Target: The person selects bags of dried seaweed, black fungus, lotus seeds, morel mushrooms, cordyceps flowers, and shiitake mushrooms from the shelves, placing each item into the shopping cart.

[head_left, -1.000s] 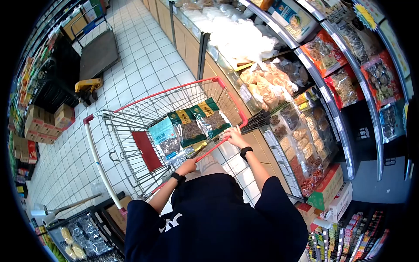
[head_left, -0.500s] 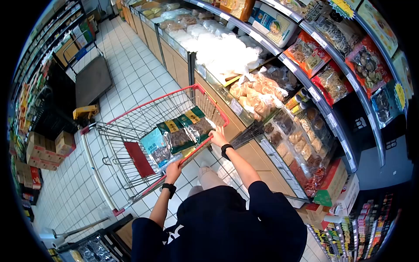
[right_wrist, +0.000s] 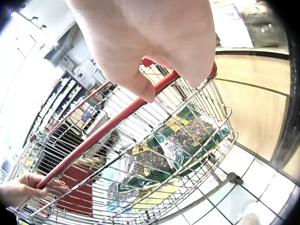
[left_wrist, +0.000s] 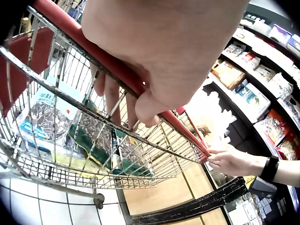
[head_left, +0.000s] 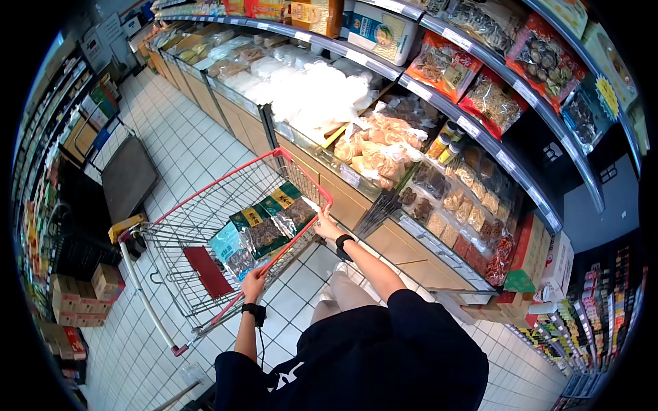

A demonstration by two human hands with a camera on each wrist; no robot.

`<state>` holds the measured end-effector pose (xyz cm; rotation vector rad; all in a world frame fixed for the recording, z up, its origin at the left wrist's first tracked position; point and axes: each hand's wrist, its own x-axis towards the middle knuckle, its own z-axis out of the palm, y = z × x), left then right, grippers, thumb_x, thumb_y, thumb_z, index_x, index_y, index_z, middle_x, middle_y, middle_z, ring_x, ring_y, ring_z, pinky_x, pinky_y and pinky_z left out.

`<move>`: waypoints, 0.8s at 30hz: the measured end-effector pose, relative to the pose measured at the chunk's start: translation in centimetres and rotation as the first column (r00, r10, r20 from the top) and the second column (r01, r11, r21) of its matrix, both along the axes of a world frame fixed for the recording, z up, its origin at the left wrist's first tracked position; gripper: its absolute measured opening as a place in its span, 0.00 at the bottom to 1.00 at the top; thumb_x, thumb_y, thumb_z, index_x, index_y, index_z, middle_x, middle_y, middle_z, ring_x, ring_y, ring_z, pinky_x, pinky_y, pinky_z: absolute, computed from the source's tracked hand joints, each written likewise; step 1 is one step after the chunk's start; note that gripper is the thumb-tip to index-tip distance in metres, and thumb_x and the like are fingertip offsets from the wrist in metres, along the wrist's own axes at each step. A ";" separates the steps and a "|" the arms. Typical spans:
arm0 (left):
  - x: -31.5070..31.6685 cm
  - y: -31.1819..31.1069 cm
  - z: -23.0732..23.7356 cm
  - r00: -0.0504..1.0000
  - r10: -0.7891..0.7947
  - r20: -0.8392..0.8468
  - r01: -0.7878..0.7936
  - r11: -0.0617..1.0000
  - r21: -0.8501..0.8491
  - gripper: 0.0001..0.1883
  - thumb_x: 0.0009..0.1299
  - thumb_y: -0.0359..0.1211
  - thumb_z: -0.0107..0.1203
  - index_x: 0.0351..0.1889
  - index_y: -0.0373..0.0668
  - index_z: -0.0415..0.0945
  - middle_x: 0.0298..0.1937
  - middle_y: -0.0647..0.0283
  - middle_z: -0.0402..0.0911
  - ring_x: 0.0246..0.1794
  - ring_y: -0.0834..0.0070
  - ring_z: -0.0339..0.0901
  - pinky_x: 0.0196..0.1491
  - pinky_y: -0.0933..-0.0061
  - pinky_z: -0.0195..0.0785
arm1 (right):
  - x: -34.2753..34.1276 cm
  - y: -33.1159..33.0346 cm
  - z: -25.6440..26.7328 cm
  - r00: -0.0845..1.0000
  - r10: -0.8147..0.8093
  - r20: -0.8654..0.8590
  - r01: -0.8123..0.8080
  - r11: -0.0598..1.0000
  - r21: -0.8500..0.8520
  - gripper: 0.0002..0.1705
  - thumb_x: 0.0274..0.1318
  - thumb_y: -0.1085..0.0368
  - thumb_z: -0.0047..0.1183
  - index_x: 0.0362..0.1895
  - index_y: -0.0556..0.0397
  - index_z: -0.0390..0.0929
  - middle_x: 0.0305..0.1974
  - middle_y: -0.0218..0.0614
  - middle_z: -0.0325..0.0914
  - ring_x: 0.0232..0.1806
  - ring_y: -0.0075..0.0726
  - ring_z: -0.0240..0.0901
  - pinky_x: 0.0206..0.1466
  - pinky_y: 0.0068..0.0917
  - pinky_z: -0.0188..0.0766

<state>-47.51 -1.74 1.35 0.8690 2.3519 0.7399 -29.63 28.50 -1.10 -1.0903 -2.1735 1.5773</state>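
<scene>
A wire shopping cart with a red top rail [head_left: 277, 259] stands side-on in front of the person. My left hand [head_left: 253, 284] grips this long side rail, and in the left wrist view its fingers [left_wrist: 111, 96] hang over into the basket. Closer to the cart's right end, my right hand [head_left: 327, 226] holds the same rail, its thumb and fingers on either side of it in the right wrist view. Inside the cart lie two green bags of dark dried food [head_left: 260, 231] and a light blue bag [head_left: 231, 246]. A yellow pack [right_wrist: 161, 193] lies beside them, partly hidden.
Along the right runs a wooden counter [head_left: 329, 188] with bagged and loose dried goods, below shelves of packets [head_left: 445, 65]. A flat trolley [head_left: 130, 175] stands on the tiled floor at left, near stacked cartons [head_left: 75, 301]. The aisle stretches away at upper left.
In the head view the cart and both hands have shifted left and a little down. More of the far aisle and counter shows. Both hands stay on the rail.
</scene>
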 end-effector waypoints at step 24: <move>-7.0 4.6 -5.3 0.983 -0.109 0.147 0.086 0.985 0.150 0.13 0.60 0.40 0.59 0.35 0.42 0.81 0.26 0.64 0.80 0.28 0.76 0.76 0.36 0.73 0.65 | 16.3 14.3 18.9 0.942 -0.187 -0.278 0.177 0.982 -0.059 0.20 0.62 0.63 0.48 0.56 0.58 0.71 0.47 0.39 0.78 0.48 0.28 0.74 0.54 0.25 0.69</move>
